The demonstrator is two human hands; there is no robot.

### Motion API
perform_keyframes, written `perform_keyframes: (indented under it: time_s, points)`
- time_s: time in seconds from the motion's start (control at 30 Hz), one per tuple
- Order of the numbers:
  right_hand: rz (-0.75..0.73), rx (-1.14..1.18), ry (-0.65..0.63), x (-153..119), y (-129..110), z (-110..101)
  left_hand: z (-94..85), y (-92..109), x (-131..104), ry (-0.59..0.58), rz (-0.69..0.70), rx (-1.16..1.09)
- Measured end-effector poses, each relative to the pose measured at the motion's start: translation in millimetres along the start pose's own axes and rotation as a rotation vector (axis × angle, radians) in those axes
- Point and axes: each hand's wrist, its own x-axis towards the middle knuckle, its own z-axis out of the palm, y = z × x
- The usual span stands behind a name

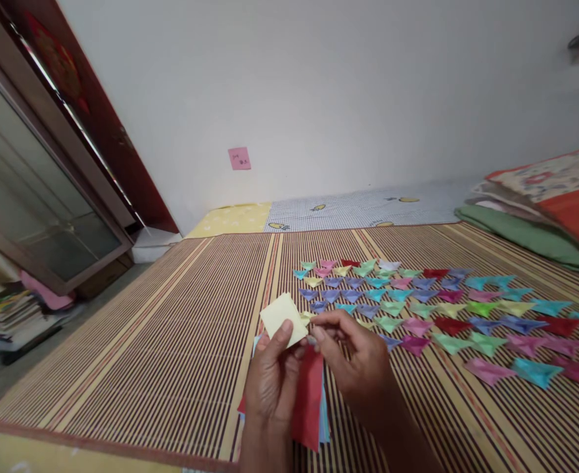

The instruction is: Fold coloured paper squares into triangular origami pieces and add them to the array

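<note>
A pale yellow square of folded paper point(283, 318) is pinched in my left hand point(272, 381), with the thumb pressed on its lower part. Close to the paper's right corner, my right hand point(353, 358) has its thumb and index finger drawn together; what lies between them is too small to make out. Beneath my hands is a stack of coloured paper point(309, 404), red on top with blue sheets showing at its edges. Several rows of small folded paper pieces point(484, 309) in many colours lie to the right on the striped mat point(171, 341).
Folded bedding point(545, 213) is piled at the right by the wall. A pink note point(239, 158) is stuck on the wall. At the left are a glass-panelled door point(43, 190) and a stack of books point(10, 312) beyond the mat's edge.
</note>
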Motion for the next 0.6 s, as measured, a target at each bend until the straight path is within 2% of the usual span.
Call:
perform_keyframes:
  time_s: [0.1, 0.27, 0.43, 0.6]
  points:
    - [0.13, 0.079, -0.064, -0.2, 2.1, 2.0, -0.6, 0.2, -1.9, -0.01, 0.043, 0.062]
    - [0.173, 0.065, -0.084, -1.3, 4.2, 2.8, 1.0, -0.1, -3.7, -0.037, 0.074, 0.113]
    - [0.182, 0.095, -0.11, -1.2, 1.2, 2.9, 3.9, -2.9, -5.1, -0.015, 0.107, 0.155]
    - [0.211, 0.09, -0.054, -2.0, 5.2, 4.3, 1.1, -4.2, -5.6, -0.019, 0.154, 0.22]
